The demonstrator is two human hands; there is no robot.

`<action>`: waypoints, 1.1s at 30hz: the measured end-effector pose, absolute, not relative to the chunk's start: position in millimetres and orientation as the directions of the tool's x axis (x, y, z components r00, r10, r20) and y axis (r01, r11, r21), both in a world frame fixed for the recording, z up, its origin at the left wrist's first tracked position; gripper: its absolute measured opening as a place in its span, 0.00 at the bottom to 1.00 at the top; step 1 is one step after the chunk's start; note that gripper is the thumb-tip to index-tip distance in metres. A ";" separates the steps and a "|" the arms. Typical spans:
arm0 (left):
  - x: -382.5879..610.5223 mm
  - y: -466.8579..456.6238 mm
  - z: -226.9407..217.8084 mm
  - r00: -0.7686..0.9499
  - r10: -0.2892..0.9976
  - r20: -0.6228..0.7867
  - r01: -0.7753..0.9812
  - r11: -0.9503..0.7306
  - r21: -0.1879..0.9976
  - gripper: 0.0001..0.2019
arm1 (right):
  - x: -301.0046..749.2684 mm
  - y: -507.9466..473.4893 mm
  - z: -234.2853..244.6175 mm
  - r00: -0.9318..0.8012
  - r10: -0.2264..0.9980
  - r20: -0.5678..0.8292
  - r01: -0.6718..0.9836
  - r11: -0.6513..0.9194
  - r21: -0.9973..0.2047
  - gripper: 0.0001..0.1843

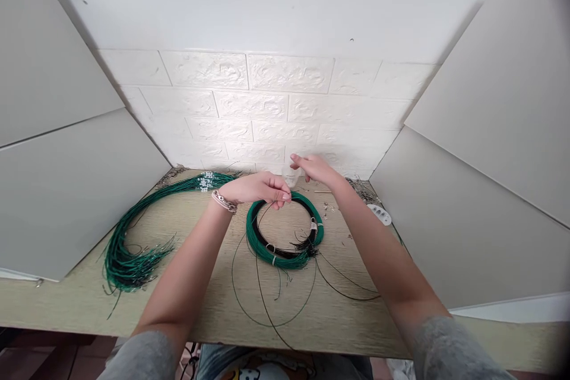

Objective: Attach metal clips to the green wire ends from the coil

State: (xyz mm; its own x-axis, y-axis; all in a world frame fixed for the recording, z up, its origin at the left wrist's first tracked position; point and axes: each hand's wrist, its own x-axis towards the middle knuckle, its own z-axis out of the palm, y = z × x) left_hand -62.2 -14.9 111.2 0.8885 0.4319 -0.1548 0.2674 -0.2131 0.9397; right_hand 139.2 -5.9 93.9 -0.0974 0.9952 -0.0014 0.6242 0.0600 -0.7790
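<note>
My left hand (260,189) hovers over the far rim of a coil of green cord (285,234) on the wooden table (209,303), fingers pinched together on a thin dark strand that runs down from them. My right hand (312,167) is just beyond the coil near the wall, fingers curled in a pinch; what it holds is too small to make out. Loose thin strands (271,303) trail from the coil toward the near edge. A bracelet sits on my left wrist.
A long bundle of green cords (133,249) with white beads at its far end lies on the left. Small metal bits (363,190) are scattered at the back right beside a white piece (379,214). Grey panels flank both sides; a white brick wall is behind.
</note>
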 end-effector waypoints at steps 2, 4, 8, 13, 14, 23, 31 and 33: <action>-60.7 -16.5 111.3 0.921 0.364 -0.139 0.222 -0.199 0.954 0.11 | 142.7 -31.2 101.5 -0.189 0.982 -0.004 0.460 0.085 -0.884 0.29; -59.9 -20.2 113.6 0.950 0.288 -0.121 0.180 -0.187 0.966 0.10 | 143.5 -53.5 105.6 -0.313 0.950 -0.007 0.254 0.077 -0.964 0.27; -58.4 -27.5 118.3 0.974 0.173 -0.146 0.176 -0.170 0.970 0.08 | 135.7 -77.5 105.2 -0.476 0.880 0.006 0.049 0.033 -0.998 0.25; -55.5 -25.1 114.0 0.965 0.084 -0.249 0.261 -0.183 0.948 0.08 | 121.5 -81.3 100.9 -0.444 0.895 -0.030 0.171 0.052 -0.984 0.24; -54.8 -23.7 112.0 0.964 0.074 -0.256 0.266 -0.183 0.946 0.08 | 119.9 -81.5 100.5 -0.447 0.894 -0.023 0.190 0.070 -0.979 0.24; -47.2 -12.6 87.8 0.966 0.015 -0.259 0.259 -0.092 0.961 0.11 | 121.5 -78.6 89.9 -0.411 0.910 0.062 0.478 0.272 -0.835 0.14; -47.2 -10.6 87.1 0.951 0.068 -0.300 0.305 -0.076 0.949 0.12 | 119.3 -72.5 74.9 -0.390 0.917 0.083 0.389 0.246 -0.888 0.07; -47.0 -10.4 86.5 0.950 0.075 -0.304 0.310 -0.071 0.948 0.12 | 119.8 -71.3 72.4 -0.381 0.920 0.090 0.347 0.232 -0.909 0.06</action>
State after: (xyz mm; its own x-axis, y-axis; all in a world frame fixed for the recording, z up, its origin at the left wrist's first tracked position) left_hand -47.0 -10.4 86.5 0.9496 0.0746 -0.3044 0.3095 -0.0715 0.9482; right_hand 119.8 -71.3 72.4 -0.3809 0.9203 0.0896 0.3473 0.2322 -0.9086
